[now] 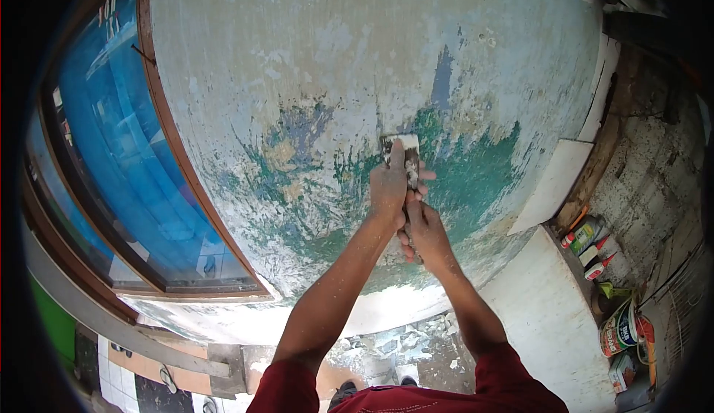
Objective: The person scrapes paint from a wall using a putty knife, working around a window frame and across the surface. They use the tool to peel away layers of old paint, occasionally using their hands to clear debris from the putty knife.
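Note:
A flat scraper [411, 161] with a pale-smeared blade is pressed to or very near the wall [372, 48], its blade edge upward. My left hand [388, 188] grips it high up, thumb stretched along the blade and fingertips showing on the far side. Lower down, my right hand [426, 233] is closed around the handle, which is mostly hidden by the fingers. Around the blade, the wall is patchy with green paint [476, 178], bluish-grey spots and pale scraped areas. Whitish dust covers both hands.
To the left is a brown-framed window [175, 138] with blue behind the glass. Paint flakes [401, 346] litter the floor below. At right, several bottles [587, 238] and a labelled bucket [619, 333] stand beside a white ledge [547, 294]. Slippers [168, 378] lie at lower left.

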`<state>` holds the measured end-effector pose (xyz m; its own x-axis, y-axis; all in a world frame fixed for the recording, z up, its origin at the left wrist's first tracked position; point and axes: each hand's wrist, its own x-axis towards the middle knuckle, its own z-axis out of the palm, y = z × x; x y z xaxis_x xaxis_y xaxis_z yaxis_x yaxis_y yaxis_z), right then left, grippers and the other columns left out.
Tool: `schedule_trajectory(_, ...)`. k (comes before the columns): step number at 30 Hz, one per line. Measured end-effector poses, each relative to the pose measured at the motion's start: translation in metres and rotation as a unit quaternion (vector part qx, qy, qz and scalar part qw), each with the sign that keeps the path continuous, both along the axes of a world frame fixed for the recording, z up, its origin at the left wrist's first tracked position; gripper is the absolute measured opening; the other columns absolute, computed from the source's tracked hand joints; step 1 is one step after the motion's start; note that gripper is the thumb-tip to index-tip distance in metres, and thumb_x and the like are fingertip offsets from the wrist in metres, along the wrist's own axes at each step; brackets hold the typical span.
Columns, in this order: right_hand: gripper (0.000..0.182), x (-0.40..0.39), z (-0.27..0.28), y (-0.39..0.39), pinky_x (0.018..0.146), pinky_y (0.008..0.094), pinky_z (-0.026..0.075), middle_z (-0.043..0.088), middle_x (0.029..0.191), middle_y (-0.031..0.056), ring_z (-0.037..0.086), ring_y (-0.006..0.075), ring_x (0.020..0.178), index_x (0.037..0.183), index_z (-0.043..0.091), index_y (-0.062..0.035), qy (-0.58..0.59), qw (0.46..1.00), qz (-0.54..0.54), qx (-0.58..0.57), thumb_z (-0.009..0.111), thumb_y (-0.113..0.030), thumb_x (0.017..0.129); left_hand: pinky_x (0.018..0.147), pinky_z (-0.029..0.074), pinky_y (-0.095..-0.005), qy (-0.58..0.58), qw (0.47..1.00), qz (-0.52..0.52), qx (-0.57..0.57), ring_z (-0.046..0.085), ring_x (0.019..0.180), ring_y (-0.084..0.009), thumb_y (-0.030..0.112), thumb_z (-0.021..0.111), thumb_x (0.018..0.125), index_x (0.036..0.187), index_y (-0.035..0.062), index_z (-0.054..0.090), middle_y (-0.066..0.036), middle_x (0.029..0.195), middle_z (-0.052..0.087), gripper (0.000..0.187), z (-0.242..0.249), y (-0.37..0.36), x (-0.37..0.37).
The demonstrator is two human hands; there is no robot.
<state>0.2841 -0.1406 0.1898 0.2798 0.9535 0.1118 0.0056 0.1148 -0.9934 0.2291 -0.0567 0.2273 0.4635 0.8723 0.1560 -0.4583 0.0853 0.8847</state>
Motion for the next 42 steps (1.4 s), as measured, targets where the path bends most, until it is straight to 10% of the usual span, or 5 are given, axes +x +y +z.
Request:
schedule_trajectory(6,0.05,0.009,0.083,0.014,0.029,0.0244,0.033,0.044,0.052,0.0006,0.039,0.0089,0.034,0.074,0.048,-0.008,-0.02,0.997,0.015,0.073,0.035,-0.052,0.094,0.037,0.04,-0.0239,-0.072,0.997,-0.015,0.027,0.049,0.044,-0.0109,0.041,0.041,0.095,0.09,0.0006,0.056,-0.012,0.071,0.065,0.043,0.084,0.011,0.005)
schedule_trajectory(11,0.049,-0.002,-0.012,-0.006,0.029,0.0251,0.032,0.044,0.05,0.0011,0.039,0.0097,0.031,0.076,0.05,-0.0055,0.021,0.999,-0.019,-0.015,0.033,-0.048,0.096,0.037,0.041,-0.024,-0.01,0.999,-0.018,-0.031,0.051,0.044,-0.0105,0.042,0.041,0.095,0.089,0.001,0.058,-0.011,0.069,0.065,0.045,-0.008,-0.005,0.004)
schedule_trajectory(27,0.05,0.006,0.014,-0.001,0.029,0.025,0.033,0.042,0.049,0.0006,0.039,0.0096,0.033,0.071,0.046,-0.0067,0.004,0.999,-0.041,0.01,0.035,-0.05,0.095,0.039,0.04,-0.0239,0.02,0.999,-0.017,0.018,0.047,0.043,-0.01,0.042,0.044,0.094,0.09,0.0003,0.058,-0.012,0.072,0.065,0.044,0.016,0.0,0.014)
schedule_trajectory(34,0.05,0.022,0.103,0.017,0.031,0.0253,0.033,0.043,0.05,0.0012,0.039,0.0105,0.033,0.072,0.046,-0.0068,-0.017,0.995,-0.03,0.093,0.033,-0.05,0.095,0.041,0.04,-0.023,-0.046,0.997,-0.021,0.055,0.047,0.048,-0.0104,0.04,0.042,0.095,0.093,0.0011,0.056,-0.013,0.076,0.065,0.041,0.116,0.008,0.028)
schedule_trajectory(42,0.058,0.01,-0.191,-0.045,0.03,0.0261,0.033,0.047,0.047,0.0037,0.045,0.012,0.033,0.069,0.05,-0.0058,0.025,0.979,-0.075,-0.189,0.032,-0.055,0.093,0.039,0.041,-0.0259,0.033,0.975,-0.111,-0.188,0.05,0.046,-0.0141,0.047,0.043,0.093,0.08,0.0062,0.056,-0.006,0.063,0.055,0.045,-0.228,-0.02,0.021)
